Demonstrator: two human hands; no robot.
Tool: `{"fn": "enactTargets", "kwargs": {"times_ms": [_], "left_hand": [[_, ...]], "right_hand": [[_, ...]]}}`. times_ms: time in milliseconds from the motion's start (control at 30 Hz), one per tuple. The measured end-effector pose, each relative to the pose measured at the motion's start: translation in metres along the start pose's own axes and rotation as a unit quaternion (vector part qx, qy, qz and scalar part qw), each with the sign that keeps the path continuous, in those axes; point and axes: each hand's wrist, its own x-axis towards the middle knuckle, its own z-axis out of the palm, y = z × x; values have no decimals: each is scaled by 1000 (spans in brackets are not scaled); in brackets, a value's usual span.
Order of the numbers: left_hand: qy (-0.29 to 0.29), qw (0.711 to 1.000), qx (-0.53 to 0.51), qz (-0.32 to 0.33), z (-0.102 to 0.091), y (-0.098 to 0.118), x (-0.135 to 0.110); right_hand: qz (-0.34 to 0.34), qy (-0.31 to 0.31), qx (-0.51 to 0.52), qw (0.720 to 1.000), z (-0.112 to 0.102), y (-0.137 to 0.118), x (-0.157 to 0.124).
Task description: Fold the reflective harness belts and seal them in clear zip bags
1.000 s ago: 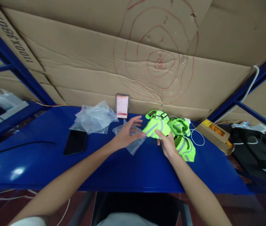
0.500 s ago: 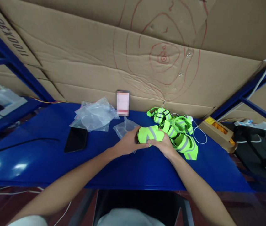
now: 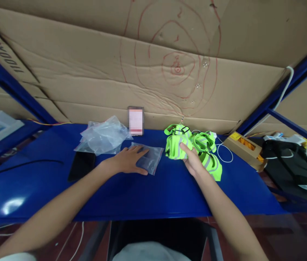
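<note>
My right hand grips a rolled-up neon yellow-green reflective strap with grey stripes, held in front of the pile. My left hand lies flat with fingers spread on a clear zip bag on the blue table. Behind and right of the held roll lie more reflective straps, loosely coiled, with black buckles on some. Part of that pile is hidden by my right hand and the roll.
A heap of clear plastic bags lies left, partly over a black phone. A small upright card leans on the cardboard wall. An open carton, a white cable and a black bag are at right.
My left hand has let go of the strap roll and moved left onto the clear bag, which now lies flatter. My right hand keeps the roll alone. The view has shifted slightly right.
</note>
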Motion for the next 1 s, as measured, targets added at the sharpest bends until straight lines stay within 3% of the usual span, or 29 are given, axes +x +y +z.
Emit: {"fn": "enactTargets", "kwargs": {"times_ms": [100,167,233,333,467,533,633,800,1000], "left_hand": [[84,995,-3,45,10,1,-3],[126,989,-14,82,16,-5,-1],[124,986,-32,105,24,-16,5],[102,990,-53,81,35,-34,16],[143,983,-69,88,33,-42,23],[204,971,-63,108,30,-42,20],[270,959,-31,73,35,-43,13],[202,979,-2,23,53,-45,-1],[111,994,7,11,53,-45,-6]], "right_hand": [[68,-144,-32,987,6,15,-10],[109,-257,-94,956,9,19,-18],[133,-349,-177,911,13,18,-23],[134,-425,-286,848,17,14,-27],[121,-448,-335,820,16,9,-25],[120,-447,-328,824,14,6,-24],[105,-428,-308,843,11,2,-25],[120,-412,-233,873,18,9,-33],[164,-430,-215,862,29,23,-39]]}}
